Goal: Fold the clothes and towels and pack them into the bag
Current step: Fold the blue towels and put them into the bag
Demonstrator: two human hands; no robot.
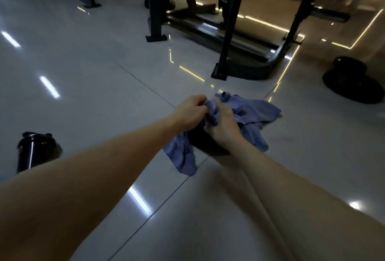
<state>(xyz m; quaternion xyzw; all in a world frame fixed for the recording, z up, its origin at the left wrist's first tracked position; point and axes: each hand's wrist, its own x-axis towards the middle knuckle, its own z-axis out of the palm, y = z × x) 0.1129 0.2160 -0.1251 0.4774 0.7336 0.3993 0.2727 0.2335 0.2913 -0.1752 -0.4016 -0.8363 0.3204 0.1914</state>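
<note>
Presently, both the left hand [191,111] and the right hand [224,124] have fingers curled tight round a bunched part of the crumpled blue-violet cloth garment [256,111]. The rest of it trails onto the glossy grey tiled floor [93,86], across a tile joint and over a dark shape I cannot identify. Folding appears barely begun; the next move calls for finding two corners and spreading the cloth flat.

I see a bare left hand [190,113] and right hand [224,127] mid-frame; the unsleeved left forearm [104,156] and right forearm [281,177] fill the lower frame.
</note>
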